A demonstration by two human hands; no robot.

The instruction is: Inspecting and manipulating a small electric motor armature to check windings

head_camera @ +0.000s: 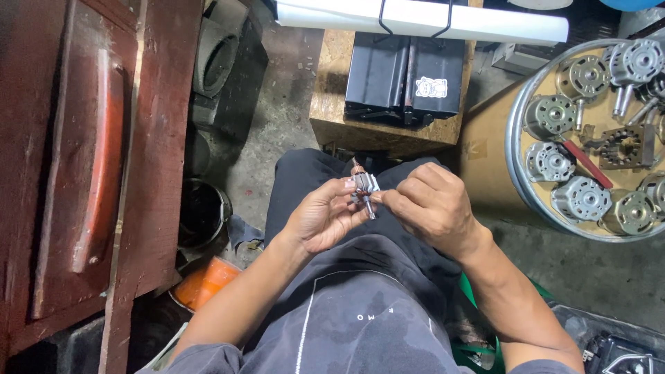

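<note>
I am seated, and both hands meet over my lap. My left hand (322,216) cradles a small metal motor rotor (363,184) with a thin shaft sticking out of both ends. My right hand (428,204) pinches the same rotor from the right with thumb and fingertips. The fingers hide most of the rotor's body. Dark trousers and a grey shirt fill the lower middle of the view.
A round metal tray (516,131) at the right holds several small motors and a red-handled tool (587,165). Ahead stands a wooden block (332,118) carrying a black box (405,76), with a white tube (422,17) above. A dark red wooden cabinet (83,166) lines the left; a black can (204,211) sits beside it.
</note>
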